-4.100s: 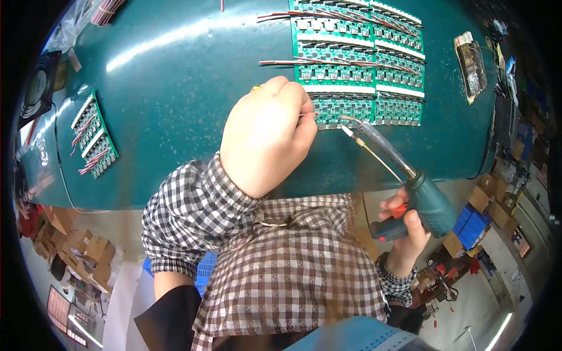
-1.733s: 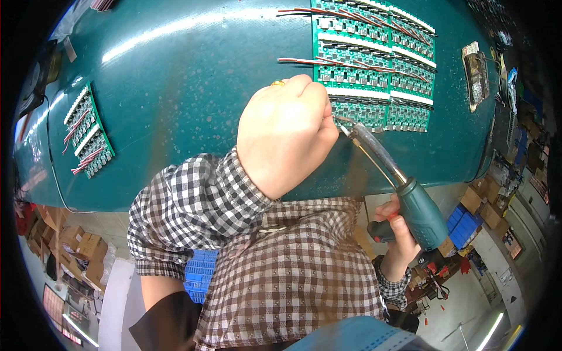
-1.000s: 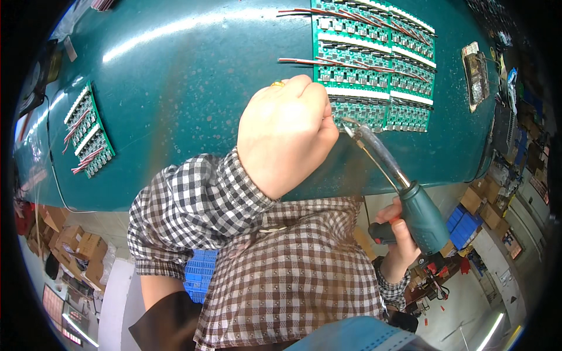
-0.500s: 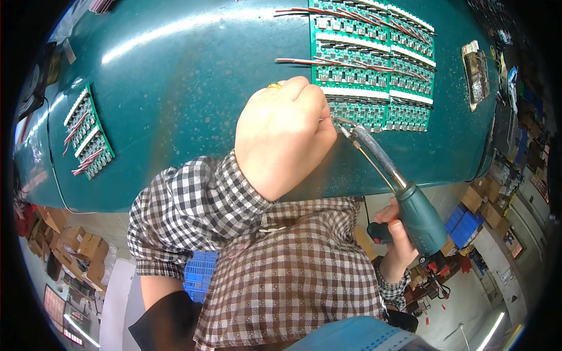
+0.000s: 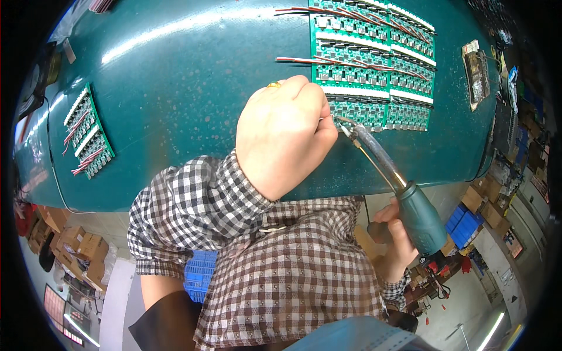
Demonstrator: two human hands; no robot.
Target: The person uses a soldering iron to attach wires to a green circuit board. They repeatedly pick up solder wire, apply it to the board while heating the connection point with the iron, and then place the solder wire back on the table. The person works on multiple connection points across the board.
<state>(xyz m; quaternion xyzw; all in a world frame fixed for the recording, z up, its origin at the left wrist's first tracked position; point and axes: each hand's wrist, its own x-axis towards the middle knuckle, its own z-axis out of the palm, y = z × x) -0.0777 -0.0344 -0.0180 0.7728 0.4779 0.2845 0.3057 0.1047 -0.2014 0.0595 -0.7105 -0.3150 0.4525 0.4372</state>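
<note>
My right hand (image 5: 399, 237) is wrapped round the dark green handle of a soldering iron (image 5: 426, 219) with a thin feed tube along its metal shaft. The iron's tip points up and left, close to the fingertips of my left hand (image 5: 287, 131). That left hand is closed in a pinch at the lower left corner of a panel of green circuit boards (image 5: 357, 110); what it pinches is hidden by the fingers. Red, black and white wires (image 5: 351, 63) lie across the panel in two rows, above the white connector strips.
On the left of the green table mat (image 5: 193, 105) lies a smaller circuit board panel (image 5: 89, 131) with short wires. A worn, dirty metal-looking block (image 5: 475, 75) lies at the right. Cardboard boxes (image 5: 88, 251) and blue crates (image 5: 462, 225) stand below the table's edge.
Hardly anything differs. My left hand has shifted very slightly to the right, and the fingers of my right hand have moved a little on the iron's handle.
</note>
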